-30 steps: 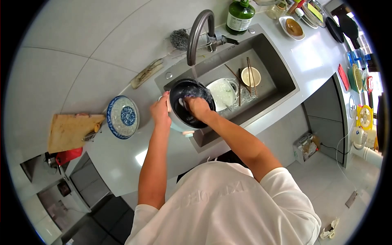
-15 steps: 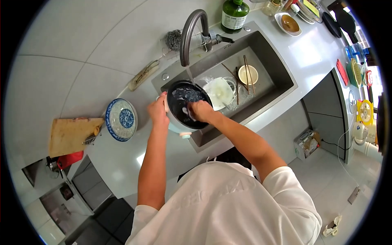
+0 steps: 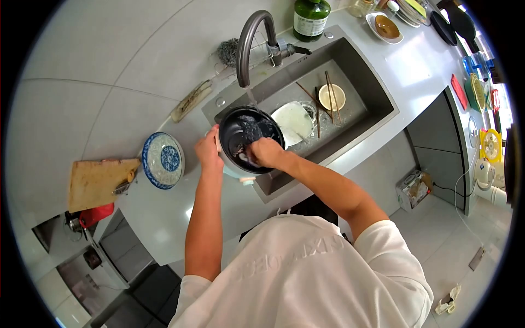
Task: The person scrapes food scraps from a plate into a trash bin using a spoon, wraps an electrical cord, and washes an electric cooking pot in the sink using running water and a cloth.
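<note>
Black pot (image 3: 234, 130) in left hand (image 3: 209, 148) overhangs sink edge (image 3: 262, 193), right hand (image 3: 265, 152) inside.

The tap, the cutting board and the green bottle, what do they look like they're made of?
The tap looks like metal with a dark, satiny finish: soft highlights run along its curve. The cutting board seems to be pale wood, matte, with darker stains. The green bottle is glossy and could be plastic or glass; I can't tell which.
</note>
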The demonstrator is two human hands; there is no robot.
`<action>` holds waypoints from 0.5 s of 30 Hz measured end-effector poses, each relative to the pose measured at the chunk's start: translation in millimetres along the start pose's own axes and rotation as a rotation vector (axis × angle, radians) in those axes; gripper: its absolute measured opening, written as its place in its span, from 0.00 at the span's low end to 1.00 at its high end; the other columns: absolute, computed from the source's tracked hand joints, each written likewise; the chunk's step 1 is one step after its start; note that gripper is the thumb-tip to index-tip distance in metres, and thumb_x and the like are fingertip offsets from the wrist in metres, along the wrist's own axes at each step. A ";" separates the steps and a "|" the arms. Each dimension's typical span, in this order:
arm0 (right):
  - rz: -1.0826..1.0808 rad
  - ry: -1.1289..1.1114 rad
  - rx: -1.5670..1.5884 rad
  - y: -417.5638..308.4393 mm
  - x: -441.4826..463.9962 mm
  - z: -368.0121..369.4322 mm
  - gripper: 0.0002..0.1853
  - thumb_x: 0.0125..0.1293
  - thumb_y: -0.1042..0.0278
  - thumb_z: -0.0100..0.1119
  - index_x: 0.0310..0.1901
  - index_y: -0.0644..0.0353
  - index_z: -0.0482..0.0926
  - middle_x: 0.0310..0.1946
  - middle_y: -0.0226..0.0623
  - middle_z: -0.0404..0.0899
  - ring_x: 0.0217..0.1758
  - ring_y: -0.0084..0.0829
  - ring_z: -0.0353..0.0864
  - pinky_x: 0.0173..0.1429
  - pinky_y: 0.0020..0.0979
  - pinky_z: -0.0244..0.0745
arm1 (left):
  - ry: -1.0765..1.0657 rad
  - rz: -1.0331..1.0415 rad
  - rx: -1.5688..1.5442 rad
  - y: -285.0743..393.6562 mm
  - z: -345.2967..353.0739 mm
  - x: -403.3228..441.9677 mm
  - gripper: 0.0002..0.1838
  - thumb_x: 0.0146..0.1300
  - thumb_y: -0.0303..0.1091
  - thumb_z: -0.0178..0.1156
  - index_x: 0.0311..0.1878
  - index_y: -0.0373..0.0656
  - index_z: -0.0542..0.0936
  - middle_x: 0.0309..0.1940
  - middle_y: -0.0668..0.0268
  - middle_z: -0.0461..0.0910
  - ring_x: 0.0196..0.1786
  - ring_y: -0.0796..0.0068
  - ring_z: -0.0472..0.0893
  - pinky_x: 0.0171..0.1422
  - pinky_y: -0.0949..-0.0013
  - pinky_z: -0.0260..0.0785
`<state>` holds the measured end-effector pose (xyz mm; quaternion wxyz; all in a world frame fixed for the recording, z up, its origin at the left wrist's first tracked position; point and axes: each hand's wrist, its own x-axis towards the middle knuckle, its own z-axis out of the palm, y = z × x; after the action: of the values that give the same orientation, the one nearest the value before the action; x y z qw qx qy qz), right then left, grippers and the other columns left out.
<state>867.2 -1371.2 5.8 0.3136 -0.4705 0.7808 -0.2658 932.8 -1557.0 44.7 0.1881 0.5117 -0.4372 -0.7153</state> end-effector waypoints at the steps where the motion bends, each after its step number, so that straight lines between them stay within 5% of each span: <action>1: 0.004 0.019 0.014 -4.0 0.6 -0.6 0.08 0.61 0.66 0.60 0.34 0.55 0.88 0.35 0.47 0.87 0.42 0.50 0.88 0.50 0.46 0.81 | 0.007 -0.005 -0.012 -1.1 -1.4 0.5 0.13 0.69 0.27 0.62 0.52 0.29 0.85 0.47 0.57 0.86 0.47 0.68 0.86 0.53 0.67 0.78; 5: 0.089 -0.008 -0.207 11.0 12.6 0.2 0.08 0.61 0.66 0.61 0.35 0.57 0.89 0.36 0.48 0.88 0.45 0.47 0.89 0.53 0.42 0.83 | 0.008 0.003 -0.045 2.2 -3.4 -3.1 0.12 0.63 0.26 0.68 0.47 0.26 0.86 0.45 0.56 0.87 0.45 0.68 0.86 0.49 0.68 0.77; 11: -0.006 0.093 0.028 4.3 -2.7 11.9 0.07 0.57 0.63 0.64 0.31 0.55 0.87 0.31 0.45 0.87 0.38 0.49 0.87 0.47 0.47 0.82 | 0.000 0.022 -0.034 -2.2 2.1 -3.9 0.12 0.64 0.26 0.68 0.47 0.27 0.86 0.45 0.57 0.87 0.45 0.68 0.86 0.49 0.68 0.77; 15: 0.107 0.038 -0.050 8.9 3.5 9.1 0.08 0.58 0.64 0.64 0.36 0.54 0.88 0.36 0.45 0.87 0.42 0.47 0.88 0.52 0.45 0.82 | 0.011 0.009 -0.023 -0.1 -1.5 -3.1 0.12 0.65 0.26 0.67 0.47 0.27 0.86 0.45 0.57 0.87 0.45 0.68 0.86 0.49 0.68 0.77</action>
<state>867.6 -1371.8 -7.3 0.3006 -0.4308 0.8170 -0.2378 935.4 -1555.4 46.2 0.1998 0.5113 -0.4301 -0.7167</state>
